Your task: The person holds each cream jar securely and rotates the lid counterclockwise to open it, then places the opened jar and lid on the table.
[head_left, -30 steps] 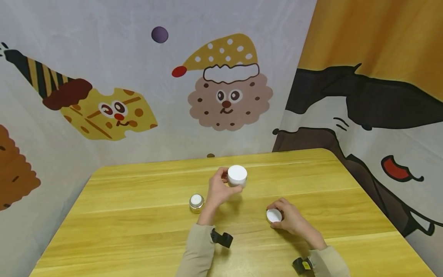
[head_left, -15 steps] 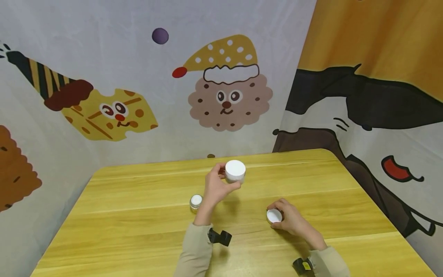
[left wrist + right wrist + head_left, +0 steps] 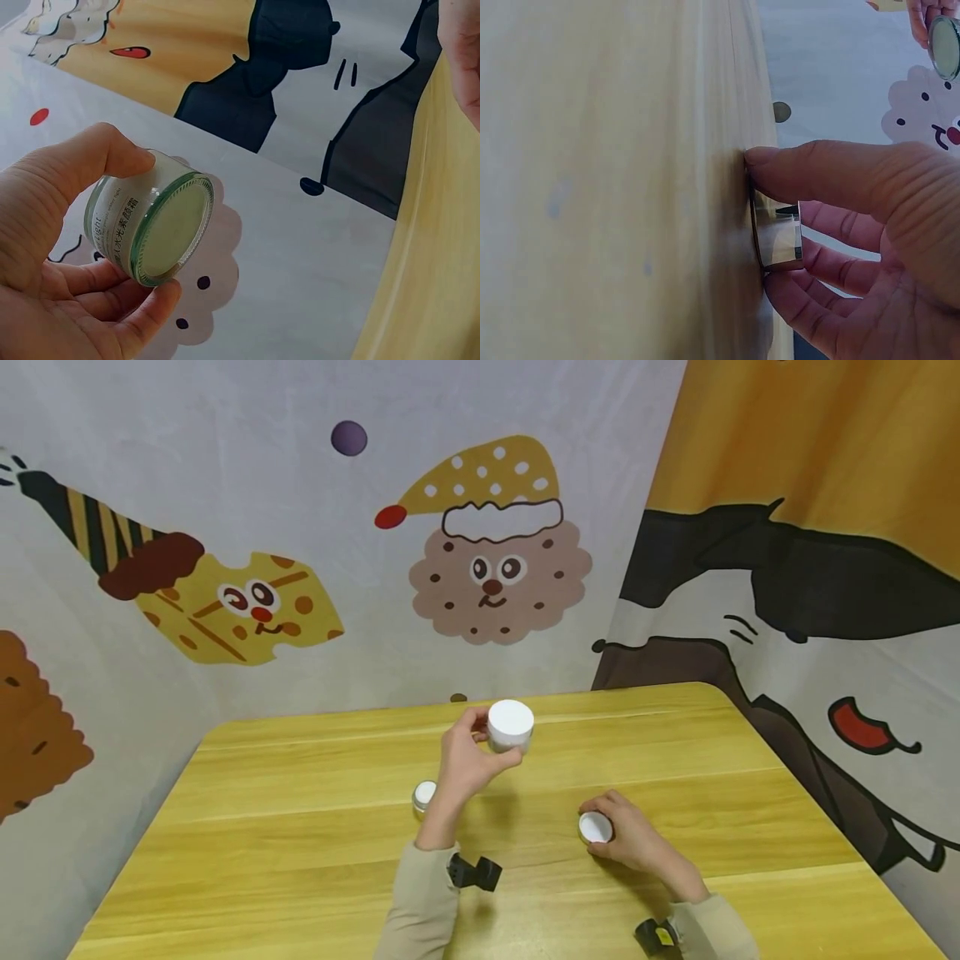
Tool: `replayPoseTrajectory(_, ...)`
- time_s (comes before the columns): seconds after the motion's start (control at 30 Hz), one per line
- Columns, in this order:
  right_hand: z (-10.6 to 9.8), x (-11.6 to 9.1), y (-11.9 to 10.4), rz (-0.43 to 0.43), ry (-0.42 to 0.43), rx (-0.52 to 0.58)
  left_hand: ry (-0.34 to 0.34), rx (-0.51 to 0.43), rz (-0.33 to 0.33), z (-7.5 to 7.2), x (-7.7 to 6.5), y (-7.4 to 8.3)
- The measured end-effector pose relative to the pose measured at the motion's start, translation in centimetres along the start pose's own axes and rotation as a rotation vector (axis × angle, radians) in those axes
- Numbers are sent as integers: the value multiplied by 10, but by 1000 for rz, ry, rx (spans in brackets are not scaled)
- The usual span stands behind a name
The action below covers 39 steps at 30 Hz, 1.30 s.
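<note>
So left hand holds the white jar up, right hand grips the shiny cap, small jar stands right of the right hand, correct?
No, the small jar isn't there: the head view shows it left of the left wrist. The left hand holds the white jar up, and the right hand the shiny cap.

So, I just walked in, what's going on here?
A person's left hand holds a round white jar with a glassy base, raised above the yellow wooden table. Their right hand grips a small, round, shiny gold-sided piece with a white face, low at the table. A smaller white-topped round jar stands on the table, partly hidden in the head view.
</note>
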State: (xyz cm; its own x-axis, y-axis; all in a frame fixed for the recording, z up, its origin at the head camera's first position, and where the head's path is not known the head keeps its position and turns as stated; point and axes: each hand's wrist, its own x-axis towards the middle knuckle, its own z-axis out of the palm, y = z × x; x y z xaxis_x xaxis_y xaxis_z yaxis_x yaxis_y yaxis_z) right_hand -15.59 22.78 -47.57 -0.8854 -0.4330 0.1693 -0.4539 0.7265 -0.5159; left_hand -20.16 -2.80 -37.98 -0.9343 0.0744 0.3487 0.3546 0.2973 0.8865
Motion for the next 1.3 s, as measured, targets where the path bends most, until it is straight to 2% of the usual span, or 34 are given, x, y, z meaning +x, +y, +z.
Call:
replayPoseTrajectory(0.33, -1, 1, 0, -11, -15, 29, 1, -9, 13, -3, 0, 4)
replayPoseTrajectory(0.47, -2, 3, -3, 4, 7, 62, 2, -6, 16, -4, -2, 6)
replayPoseTrajectory(0.63, -6, 10, -10, -4, 93, 115, 4, 7, 6, -5, -2, 6)
replayPoseTrajectory(0.9, -17, 26, -28, -85, 317, 123, -1, -15, 15, -6, -3, 5)
replayPoseTrajectory(1.0, -23, 32, -36, -92, 380, 151, -2, -23, 18, -7, -4, 5)
replayPoseTrajectory(1.13, -29, 39, -46, -74, 424, 187, -2, -20, 23, -7, -4, 5)
replayPoseTrajectory(1.3, -35, 46, -57, -72, 429, 213, -3, -14, 23, -7, -5, 5)
